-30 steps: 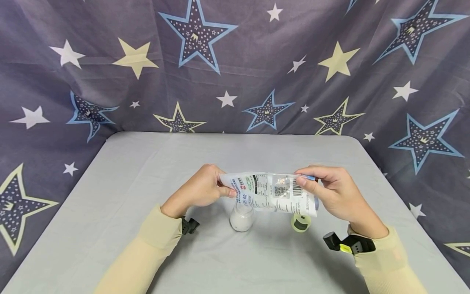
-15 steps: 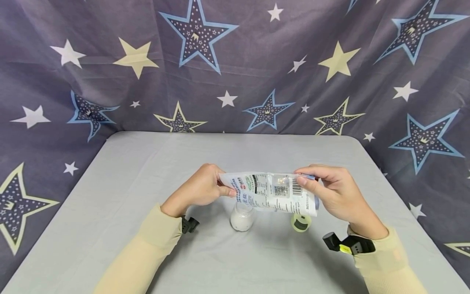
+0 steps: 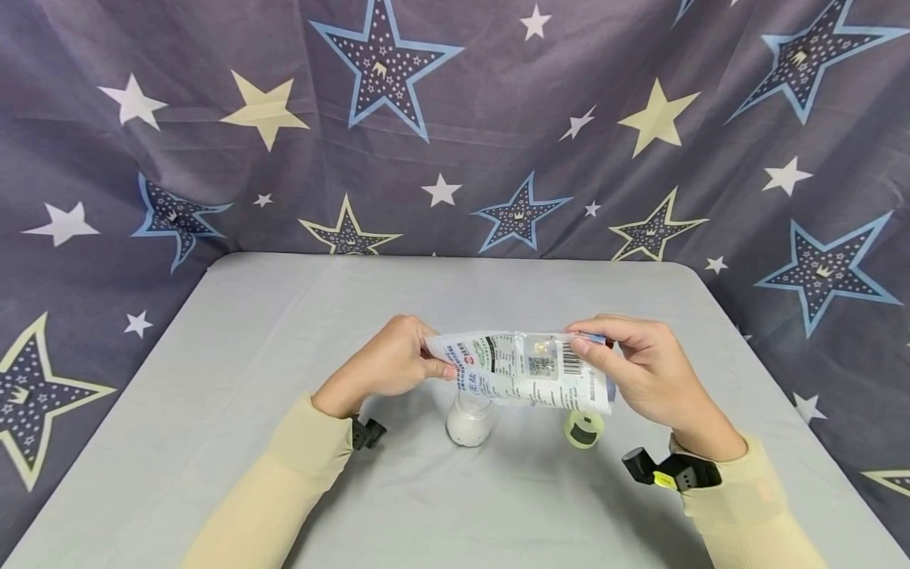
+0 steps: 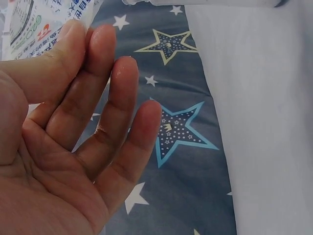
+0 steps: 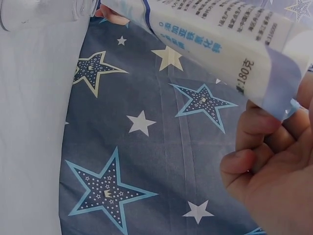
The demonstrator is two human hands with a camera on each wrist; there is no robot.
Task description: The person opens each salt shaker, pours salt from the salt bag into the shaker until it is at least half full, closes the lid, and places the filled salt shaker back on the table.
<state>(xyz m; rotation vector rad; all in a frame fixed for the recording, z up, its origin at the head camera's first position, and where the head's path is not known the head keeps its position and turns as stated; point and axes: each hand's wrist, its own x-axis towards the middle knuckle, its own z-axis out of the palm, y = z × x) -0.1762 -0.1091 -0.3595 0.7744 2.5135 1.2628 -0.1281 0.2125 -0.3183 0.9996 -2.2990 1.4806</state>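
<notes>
Pinching packet (image 3: 522,370): left hand (image 3: 389,360) at nine o'clock, right hand (image 3: 643,375) at three. A slackened grip could spill contents beside the jar (image 3: 469,425) at eight, mouth seemingly hidden.

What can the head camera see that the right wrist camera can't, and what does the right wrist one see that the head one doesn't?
Only the head view shows the round pale-green thing, the cream sleeves and the barcode on the white packet.

Only the right wrist view shows the "180" print on another part of the packet, and the curled lower fingers of the right hand.

Both show the packet, the right hand, at least some of the left hand, the clear jar, and the starry cloth.
</notes>
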